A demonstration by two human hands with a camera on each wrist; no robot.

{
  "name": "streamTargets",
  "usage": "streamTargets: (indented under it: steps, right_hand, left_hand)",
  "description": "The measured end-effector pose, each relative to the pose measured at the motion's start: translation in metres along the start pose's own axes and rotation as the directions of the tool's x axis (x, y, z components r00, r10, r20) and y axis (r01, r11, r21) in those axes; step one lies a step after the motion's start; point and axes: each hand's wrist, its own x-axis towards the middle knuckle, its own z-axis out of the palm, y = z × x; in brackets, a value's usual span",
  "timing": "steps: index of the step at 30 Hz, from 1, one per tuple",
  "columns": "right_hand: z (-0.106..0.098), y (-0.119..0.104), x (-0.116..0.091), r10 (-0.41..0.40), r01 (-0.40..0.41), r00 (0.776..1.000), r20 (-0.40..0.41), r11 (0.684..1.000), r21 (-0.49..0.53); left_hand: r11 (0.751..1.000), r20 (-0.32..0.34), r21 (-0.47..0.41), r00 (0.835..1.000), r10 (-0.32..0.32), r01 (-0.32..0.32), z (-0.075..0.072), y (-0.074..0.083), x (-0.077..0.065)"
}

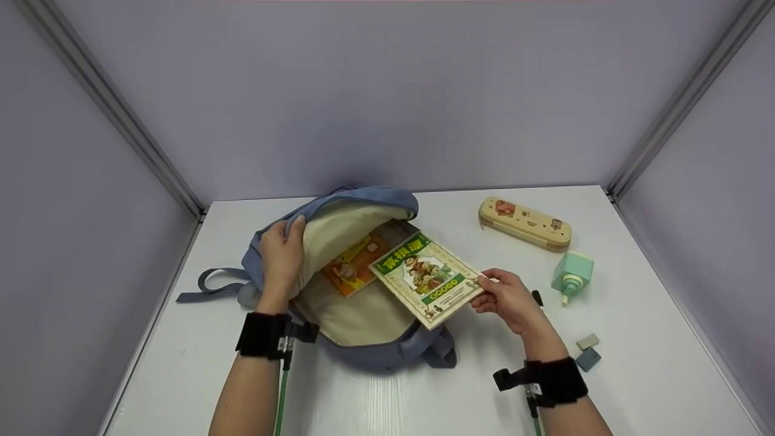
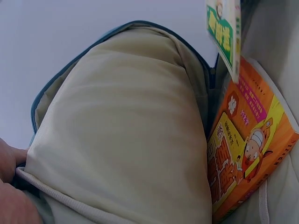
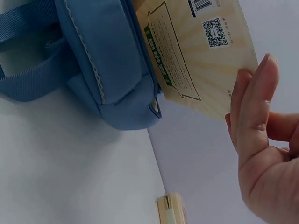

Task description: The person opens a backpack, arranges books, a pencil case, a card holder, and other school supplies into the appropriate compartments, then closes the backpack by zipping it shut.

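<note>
White table (image 1: pixel 424 399); backpack (image 1: pixel 369 357): orange book (image 1: pixel 350 266) inside; cream book (image 1: pixel 427 280) at opening

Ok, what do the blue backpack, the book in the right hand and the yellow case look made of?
Blue backpack: matte fabric, probably woven synthetic; it creases softly and shows stitching. Book: seemingly paper with a card cover; it is thin, flat and printed, finish unclear. Yellow case: perhaps faux leather or coated fabric, smooth-looking; it holds a rounded shape, material uncertain.

Your head view looks forward and down; your left-wrist view, facing close into the bag (image 1: pixel 357 318), shares its orange book (image 2: pixel 245 140) at four o'clock; your right-wrist view catches the bag close, at ten.
</note>
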Motion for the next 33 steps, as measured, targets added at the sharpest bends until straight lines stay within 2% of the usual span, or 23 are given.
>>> streamTargets:
  steps: [9, 13, 16, 22, 27, 33]
  right_hand:
    - [0.030, 0.023, 0.024, 0.070, -0.068, 0.994, 0.083, 0.997, -0.036]
    - [0.041, 0.026, 0.031, 0.067, -0.064, 0.993, 0.101, 0.997, -0.030]
    - [0.050, 0.026, 0.035, 0.068, -0.059, 0.992, 0.103, 0.995, -0.085]
    - [0.068, 0.027, 0.044, 0.076, -0.068, 0.997, 0.031, 0.976, -0.208]
    - [0.084, 0.025, 0.055, 0.047, -0.059, 0.997, -0.057, 0.970, -0.235]
    - [0.096, 0.026, 0.067, 0.034, -0.056, 0.996, -0.087, 0.963, -0.263]
  left_hand:
    - [0.999, 0.001, -0.045, 1.000, -0.011, 0.011, 0.001, -0.001, -0.002]
    - [0.999, -0.010, -0.051, 1.000, -0.004, 0.004, 0.000, 0.000, -0.002]
    - [0.999, -0.011, -0.054, 1.000, -0.002, 0.001, 0.000, 0.000, -0.002]
    - [0.998, 0.019, -0.059, 1.000, -0.002, 0.003, -0.001, -0.002, -0.003]
    - [0.999, 0.039, -0.042, 0.999, 0.002, 0.000, -0.002, -0.004, -0.003]
    - [1.000, 0.031, -0.027, 1.000, -0.001, 0.002, -0.002, -0.005, -0.002]
